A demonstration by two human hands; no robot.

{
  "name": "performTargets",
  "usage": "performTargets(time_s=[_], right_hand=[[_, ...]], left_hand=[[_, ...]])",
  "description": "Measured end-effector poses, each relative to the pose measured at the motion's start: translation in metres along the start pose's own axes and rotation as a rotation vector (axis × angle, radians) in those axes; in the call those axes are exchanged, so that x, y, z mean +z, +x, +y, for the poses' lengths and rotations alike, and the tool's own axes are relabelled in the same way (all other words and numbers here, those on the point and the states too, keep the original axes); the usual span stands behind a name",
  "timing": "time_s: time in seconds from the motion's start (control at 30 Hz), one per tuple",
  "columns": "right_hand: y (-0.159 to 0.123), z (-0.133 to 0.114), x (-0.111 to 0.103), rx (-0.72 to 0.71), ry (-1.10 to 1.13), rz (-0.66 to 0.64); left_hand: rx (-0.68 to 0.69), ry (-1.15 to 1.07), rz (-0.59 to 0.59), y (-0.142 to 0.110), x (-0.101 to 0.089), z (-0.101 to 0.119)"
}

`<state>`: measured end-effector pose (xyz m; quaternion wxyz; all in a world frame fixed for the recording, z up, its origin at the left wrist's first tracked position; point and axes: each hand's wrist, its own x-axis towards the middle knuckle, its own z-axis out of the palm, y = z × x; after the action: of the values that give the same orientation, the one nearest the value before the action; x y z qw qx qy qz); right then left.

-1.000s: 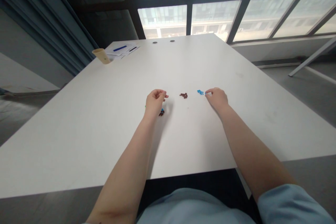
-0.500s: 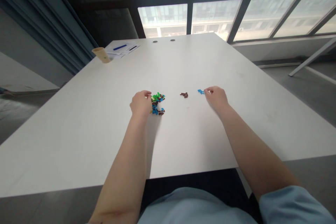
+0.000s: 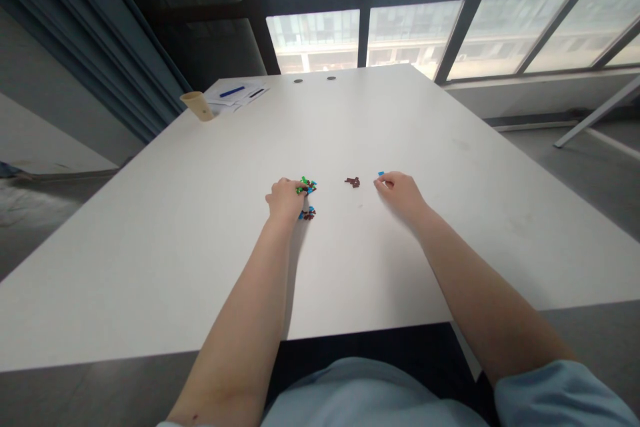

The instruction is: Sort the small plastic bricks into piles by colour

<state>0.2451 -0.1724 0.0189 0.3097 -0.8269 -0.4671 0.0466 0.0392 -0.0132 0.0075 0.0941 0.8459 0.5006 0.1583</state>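
My left hand [image 3: 287, 199] reaches over a mixed pile of small green, blue and brown building bricks [image 3: 309, 185], its fingertips down among them and bent together. Whatever is between those fingers is too small to make out. More blue and brown bricks [image 3: 309, 213] lie just below, partly covered by the hand. Farther right, my right hand [image 3: 400, 192] has thumb and forefinger brought together near the table, their grip hidden. A blue brick [image 3: 381, 173] shows behind its fingers; the other blue ones are covered. Between the hands sits a small brown group of bricks [image 3: 353, 182].
The white table [image 3: 240, 167] spreads wide around the bricks. At its far left stand a paper cup [image 3: 197, 107] and papers [image 3: 237, 99] with a blue pen [image 3: 232, 91] on them. Two round dark discs [image 3: 331, 78] are set near the far edge, before the windows.
My left hand has shifted right, farther over the mixed pile. My right hand has moved left and slightly down, now covering most of the blue bricks. The brown group lies as before.
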Motion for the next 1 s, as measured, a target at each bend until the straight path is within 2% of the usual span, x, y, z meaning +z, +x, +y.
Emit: performTargets(time_s=[0.4, 0.5, 0.6, 1.0], right_hand=[[-0.001, 0.001, 0.0, -0.032, 0.013, 0.0], [-0.001, 0.0, 0.0, -0.036, 0.009, 0.0], [0.0, 0.0, 0.001, -0.048, 0.006, 0.0], [0.0, -0.001, 0.0, -0.059, 0.0, 0.0]], left_hand=[[0.021, 0.047, -0.062, -0.006, -0.011, 0.014], [0.095, 0.023, -0.031, -0.006, -0.008, 0.015], [0.167, 0.021, -0.054, -0.004, -0.002, 0.013], [0.175, 0.04, -0.049, -0.002, 0.0, 0.013]])
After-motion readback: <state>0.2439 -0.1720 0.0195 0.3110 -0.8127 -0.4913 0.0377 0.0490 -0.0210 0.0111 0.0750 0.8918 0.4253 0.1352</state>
